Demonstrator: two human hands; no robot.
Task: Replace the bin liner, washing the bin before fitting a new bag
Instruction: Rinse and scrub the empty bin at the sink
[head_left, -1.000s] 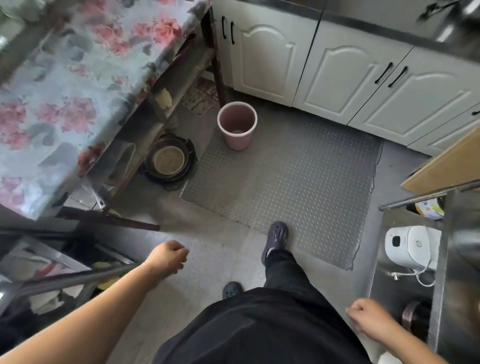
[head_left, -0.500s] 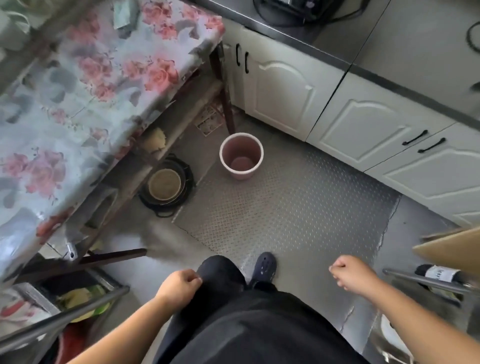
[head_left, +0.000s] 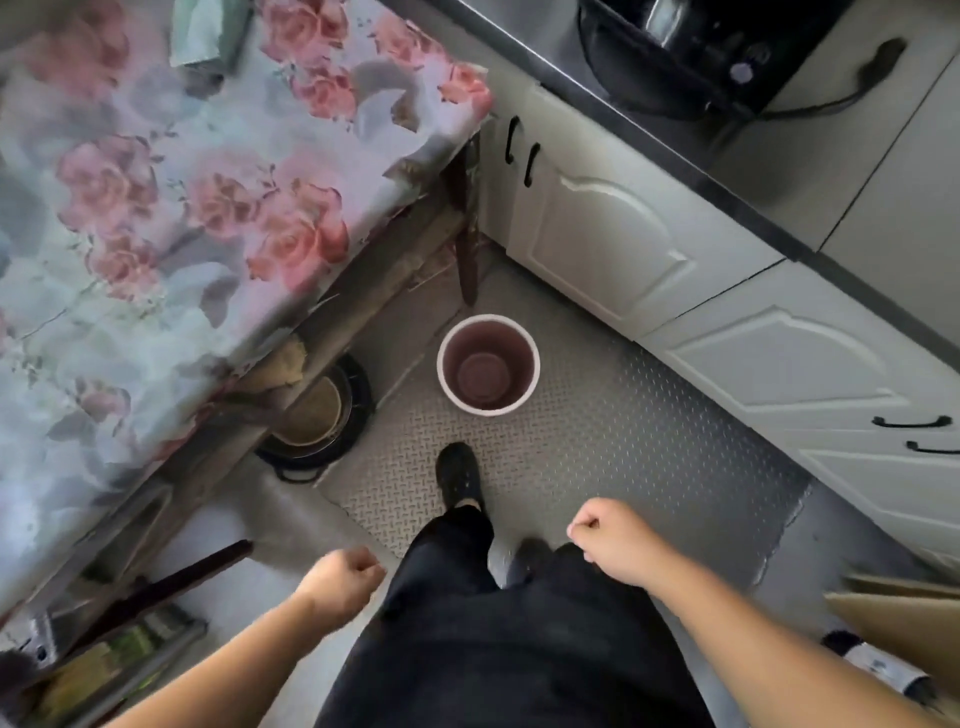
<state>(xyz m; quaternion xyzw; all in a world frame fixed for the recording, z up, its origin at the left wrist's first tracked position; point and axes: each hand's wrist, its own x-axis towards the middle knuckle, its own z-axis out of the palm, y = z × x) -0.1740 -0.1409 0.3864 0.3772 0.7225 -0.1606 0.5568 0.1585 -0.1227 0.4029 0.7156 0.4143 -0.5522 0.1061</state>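
A pink round bin (head_left: 488, 340) with a pale rim stands upright on the floor mat, near the table leg and the cabinet corner. It has no bag in it and its bottom shows bare. My left hand (head_left: 340, 584) hangs by my left thigh, fingers loosely curled, holding nothing. My right hand (head_left: 610, 543) hangs the same way by my right thigh. Both hands are well short of the bin. My forward foot (head_left: 458, 475) is a short step from it.
A table with a flowered cloth (head_left: 171, 223) fills the left, with a dark pan (head_left: 317, 415) on the floor beneath it. White cabinets (head_left: 623, 244) run along the right under a counter with a black appliance (head_left: 691, 47). A grey checker mat (head_left: 597, 457) covers the floor.
I have walked toward the bin, which now lies closer and is seen from above. My arms have swung: the left hand drew back and the right came forward.
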